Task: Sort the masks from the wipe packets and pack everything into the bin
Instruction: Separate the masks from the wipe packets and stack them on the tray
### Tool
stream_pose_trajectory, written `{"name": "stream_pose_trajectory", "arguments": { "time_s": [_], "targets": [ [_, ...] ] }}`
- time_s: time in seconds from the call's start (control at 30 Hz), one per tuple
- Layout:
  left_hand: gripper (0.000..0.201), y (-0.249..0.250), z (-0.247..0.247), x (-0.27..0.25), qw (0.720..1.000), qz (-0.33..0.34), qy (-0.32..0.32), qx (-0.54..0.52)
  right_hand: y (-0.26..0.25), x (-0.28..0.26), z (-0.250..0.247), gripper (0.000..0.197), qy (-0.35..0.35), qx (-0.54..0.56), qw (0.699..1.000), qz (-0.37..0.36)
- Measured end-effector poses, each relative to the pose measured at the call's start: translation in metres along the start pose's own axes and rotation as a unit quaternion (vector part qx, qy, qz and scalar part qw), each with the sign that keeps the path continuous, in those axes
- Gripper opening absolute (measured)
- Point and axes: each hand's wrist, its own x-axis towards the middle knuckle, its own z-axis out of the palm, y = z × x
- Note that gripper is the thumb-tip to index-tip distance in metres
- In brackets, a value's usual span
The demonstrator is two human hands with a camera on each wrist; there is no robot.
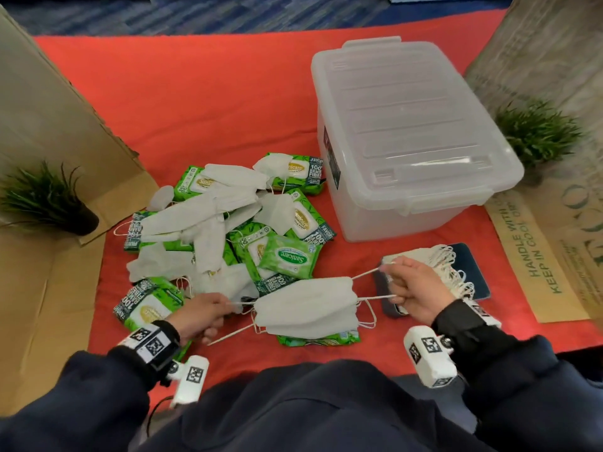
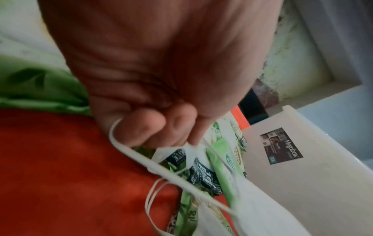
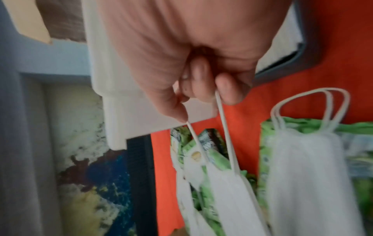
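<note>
Head cam: left hand (image 1: 202,313) and right hand (image 1: 412,290) are each pinching an ear loop, stretching a mask (image 1: 306,300) between them. Wipe packets (image 1: 287,261) are sitting just beyond it, closed bin (image 1: 408,125) further back.

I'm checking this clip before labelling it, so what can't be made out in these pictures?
- How many masks the hands stretch between them: head view, layers overlap.
- Count of wipe packets: head view, loose masks cover the pile.
- What lies in the bin: head view, its frosted lid is on.
- The dark flat thing under the sorted stack: mostly covered, right hand in front.
- Left hand: left wrist view, blurred.
</note>
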Motion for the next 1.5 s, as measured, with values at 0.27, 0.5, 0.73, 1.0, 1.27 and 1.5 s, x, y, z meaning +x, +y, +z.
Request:
{"name": "stream_pose_trajectory", "arguments": {
  "time_s": [0.27, 0.5, 0.73, 1.0, 1.27, 1.5],
  "targets": [
    [0.008, 0.015, 0.037, 0.017, 0.997, 0.044, 0.028, 0.056, 0.056, 0.009, -0.002, 0.029, 0.021, -0.509, 0.854, -0.105],
    [0.030, 0.021, 0.052, 0.026, 0.987, 0.071, 0.026, 0.143, 0.056, 0.022, 0.015, 0.048, -0.009, -0.622, 0.779, -0.084],
    [0.028, 0.019, 0.057, 0.027, 0.945, 0.087, -0.028, 0.313, 0.052, 0.020, 0.026, 0.021, -0.073, -0.685, 0.725, -0.033],
    [0.036, 0.029, 0.023, 0.016, 0.968, 0.134, -0.021, 0.211, 0.024, 0.005, 0.002, 0.026, -0.049, -0.349, 0.936, -0.020],
    [0.031, 0.035, -0.041, -0.005, 0.823, 0.196, -0.038, -0.532, 0.000, -0.001, 0.007, 0.040, -0.034, 0.169, 0.983, 0.056],
    [0.035, 0.048, -0.039, -0.010, 0.866, 0.134, -0.157, -0.456, -0.056, -0.002, 0.045, 0.025, -0.105, 0.335, 0.936, 0.013]
  ]
}}
